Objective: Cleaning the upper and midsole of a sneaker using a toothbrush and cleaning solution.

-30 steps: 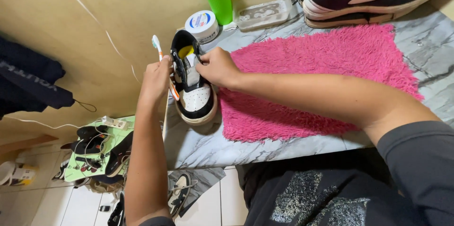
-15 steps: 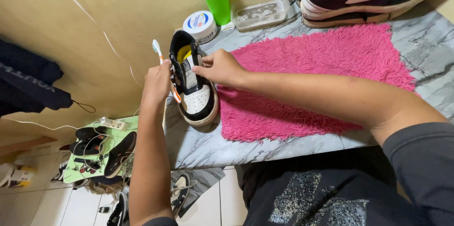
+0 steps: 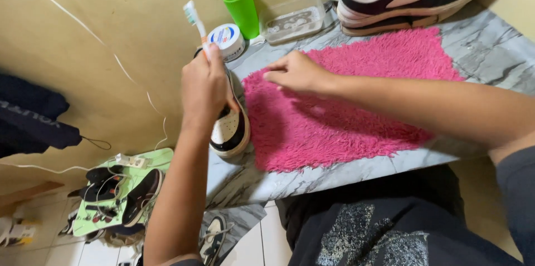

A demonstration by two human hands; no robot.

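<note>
A round white tub (image 3: pixel 227 40) with a blue, red and white lid label stands by the wall; beside it, a clear rectangular box (image 3: pixel 293 19).

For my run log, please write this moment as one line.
left hand: holds toothbrush, on small sneaker | right hand: open above pink mat | surface: marble table

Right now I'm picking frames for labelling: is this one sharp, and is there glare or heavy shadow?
Head view: mild motion blur on the left hand and toothbrush; right hand slightly soft; pink mat and marble table evenly lit with no strong glare; shadow beneath the table edge.
</note>
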